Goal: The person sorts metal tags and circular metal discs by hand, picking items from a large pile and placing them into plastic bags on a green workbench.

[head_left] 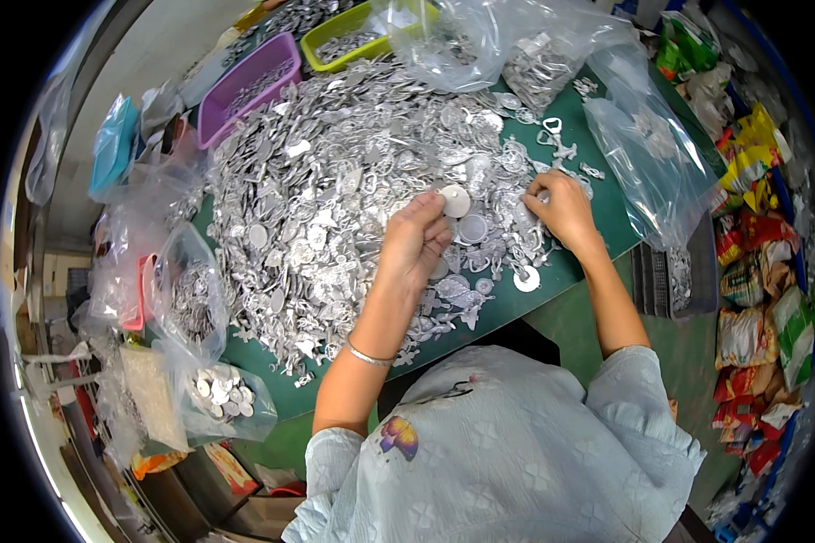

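Where clear bags [647, 154] flank metal pieces [335, 208]

Colourful snack packets [752, 271] at right

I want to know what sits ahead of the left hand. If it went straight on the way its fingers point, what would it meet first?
Likely the round pale disc at the left hand fingertips, then more of the metal-parts heap; depth is unclear.

Two hands: left hand [414, 237], right hand [561, 206]. One purple tray [244, 86], one yellow-green tray [330, 36], one heap of silver metal pieces [335, 199] beyond counting, and one silver bracelet [369, 357].
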Tool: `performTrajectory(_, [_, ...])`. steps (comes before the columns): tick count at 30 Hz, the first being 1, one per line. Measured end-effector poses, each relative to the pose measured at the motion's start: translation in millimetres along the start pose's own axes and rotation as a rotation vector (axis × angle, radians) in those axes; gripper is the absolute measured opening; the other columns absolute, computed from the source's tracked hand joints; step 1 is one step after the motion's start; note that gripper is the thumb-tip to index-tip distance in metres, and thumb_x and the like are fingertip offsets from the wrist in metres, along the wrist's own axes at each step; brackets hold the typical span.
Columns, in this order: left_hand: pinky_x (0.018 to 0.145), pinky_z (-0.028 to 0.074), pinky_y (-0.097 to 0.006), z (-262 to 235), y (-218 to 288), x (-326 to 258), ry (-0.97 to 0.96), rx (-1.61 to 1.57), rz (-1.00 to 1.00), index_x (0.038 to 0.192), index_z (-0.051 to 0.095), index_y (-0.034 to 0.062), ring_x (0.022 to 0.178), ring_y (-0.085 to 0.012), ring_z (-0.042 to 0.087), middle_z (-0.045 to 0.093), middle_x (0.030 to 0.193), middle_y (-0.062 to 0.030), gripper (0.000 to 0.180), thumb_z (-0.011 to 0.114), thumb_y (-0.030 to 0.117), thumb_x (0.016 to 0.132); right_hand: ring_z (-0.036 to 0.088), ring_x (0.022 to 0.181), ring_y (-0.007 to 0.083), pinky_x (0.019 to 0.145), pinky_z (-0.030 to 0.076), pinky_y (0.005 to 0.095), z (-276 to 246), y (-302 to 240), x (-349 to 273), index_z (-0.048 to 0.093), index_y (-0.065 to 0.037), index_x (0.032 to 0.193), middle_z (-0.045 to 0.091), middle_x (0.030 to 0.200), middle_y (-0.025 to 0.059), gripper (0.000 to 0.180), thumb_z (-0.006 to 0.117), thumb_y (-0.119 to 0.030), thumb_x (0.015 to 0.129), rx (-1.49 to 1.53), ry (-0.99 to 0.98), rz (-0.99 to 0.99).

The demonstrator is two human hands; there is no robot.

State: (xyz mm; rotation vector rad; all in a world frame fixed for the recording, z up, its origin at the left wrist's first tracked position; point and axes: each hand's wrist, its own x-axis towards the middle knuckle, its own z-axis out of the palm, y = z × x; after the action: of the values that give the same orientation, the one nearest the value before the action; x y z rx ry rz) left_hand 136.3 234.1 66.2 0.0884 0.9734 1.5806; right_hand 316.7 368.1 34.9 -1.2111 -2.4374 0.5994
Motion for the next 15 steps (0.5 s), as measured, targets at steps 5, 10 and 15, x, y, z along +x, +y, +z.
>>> performTrajectory(5, [0.047,0.028,-0.018,1.2,-1.7,-18.0,0.013,-0.134,0.003,0.089,0.052,0.0029,0.048,-0.0031,0.029,0.045,0.070,0.0029,0.003,0.054,0.004,0.086,0.060,0.075,0.0330,0.065,0.048,0.0418,7.2,-9.3,-8.4,0.064,-0.005,0.079,0.062,0.085,0.0117,0.012,0.065,-0.015,0.072,-0.031,0.071,0.051])
performTrajectory(10, [0.047,0.028,-0.017,-4.8,-9.7,-24.8,-0.005,-0.176,0.017,0.087,0.052,0.0049,0.048,-0.0031,0.029,0.046,0.068,0.0034,0.003,0.054,0.004,0.085,0.060,0.073,0.0326,0.064,0.048,0.0419,11.0,-15.5,-11.5,0.065,-0.005,0.080,0.063,0.083,0.0118,0.011,0.063,-0.014,0.075,-0.133,0.125,0.019])
performTrajectory(15, [0.050,0.030,-0.019,-13.3,-18.0,-31.2,-0.024,-0.186,0.041,0.092,0.052,0.0040,0.049,-0.0031,0.030,0.046,0.069,0.0046,0.007,0.054,0.005,0.086,0.062,0.070,0.0278,0.063,0.047,0.0360,4.1,1.7,-1.9,0.065,-0.005,0.080,0.064,0.077,0.0114,0.012,0.065,-0.016,0.074,0.207,0.073,0.061])
